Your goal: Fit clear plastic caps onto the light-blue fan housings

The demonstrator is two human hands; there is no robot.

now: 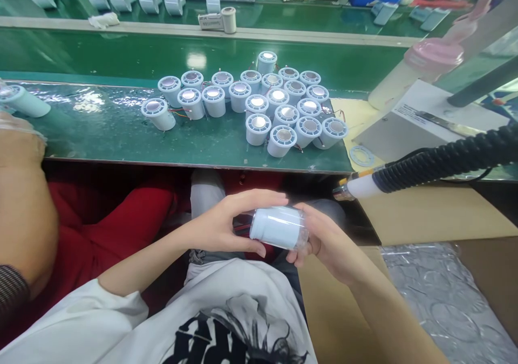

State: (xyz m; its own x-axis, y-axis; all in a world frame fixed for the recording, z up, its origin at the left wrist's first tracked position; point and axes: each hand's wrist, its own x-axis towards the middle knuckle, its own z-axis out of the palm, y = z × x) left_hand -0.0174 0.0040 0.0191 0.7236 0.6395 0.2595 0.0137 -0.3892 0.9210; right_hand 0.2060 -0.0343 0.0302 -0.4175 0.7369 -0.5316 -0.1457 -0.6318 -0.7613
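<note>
— Left hand (pixel 226 221) first: what has it got?

— It holds one end of a pale blue plastic cylinder (pixel 277 226), lying sideways over the person's lap, below the near edge of the green desk (pixel 121 143). The thumb is underneath and the fingers are curled over the top. Red and dark wires show at that end, just behind the palm.

— And the right hand (pixel 324 240)?

— Closed on the same cylinder from the 3 o'clock side, fingers wrapped round the end that looks clear or glossy. So both hands grip it, one at each end.

— What is around them?

— At 12 o'clock from the hands, up on the desk, a cluster of similar pale blue cylinders with shiny metal discs on top (pixel 259 102) stands upright, packed close together, many touching. Thin wires trail from some of them. One more pale cylinder lies on its side (pixel 24 101) at about 10 o'clock, near the desk's left end.

— Anything to the right?

— At 2 o'clock, a white-tipped tool on a black coiled cable (pixel 424 167) points its metal nose towards the hands, close by but not touching them. Beyond it, a pink-capped milky plastic bottle (pixel 416 67) leans over.
</note>
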